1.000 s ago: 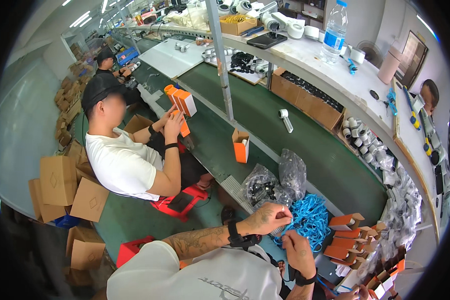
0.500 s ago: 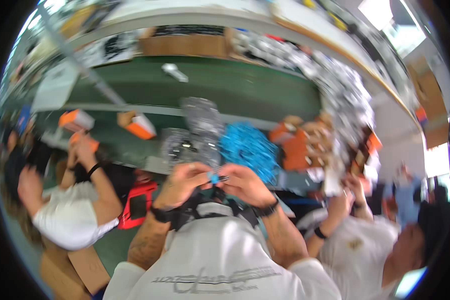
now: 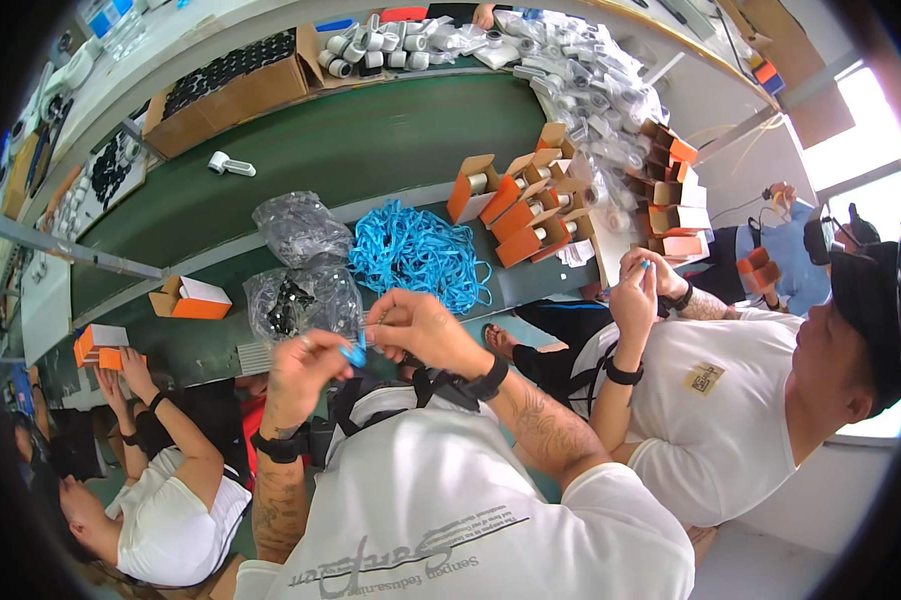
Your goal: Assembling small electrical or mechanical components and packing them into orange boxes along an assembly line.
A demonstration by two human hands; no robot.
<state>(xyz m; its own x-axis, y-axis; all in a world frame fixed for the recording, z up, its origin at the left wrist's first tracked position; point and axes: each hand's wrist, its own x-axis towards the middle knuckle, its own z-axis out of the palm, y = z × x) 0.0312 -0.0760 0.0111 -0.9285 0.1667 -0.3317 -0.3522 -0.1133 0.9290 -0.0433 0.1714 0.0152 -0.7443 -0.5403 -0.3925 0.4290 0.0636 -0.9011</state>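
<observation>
Just in front of my chest, my left hand (image 3: 308, 372) pinches a short looped blue strap (image 3: 355, 353) between thumb and fingertips. My right hand (image 3: 417, 325) is close beside it, its fingers pinched at the strap's upper end; any small part in those fingertips is too small to make out. Beyond my hands lies a tangled heap of blue straps (image 3: 415, 255). To its left, a clear plastic bag (image 3: 305, 300) holds small black parts, with another clear bag (image 3: 302, 228) behind it.
Open orange-and-white boxes (image 3: 525, 235) holding white devices stand right of the heap, beside many bagged devices (image 3: 600, 100). One white device (image 3: 230, 164) lies on the green belt (image 3: 370, 125). Co-workers sit at both sides; the left one's hands (image 3: 125, 380) hold an orange box.
The view has swung to the right, so the bench things appear further left. My hands, earlier close together at the blue strap, are now slightly apart with the strap between them.
</observation>
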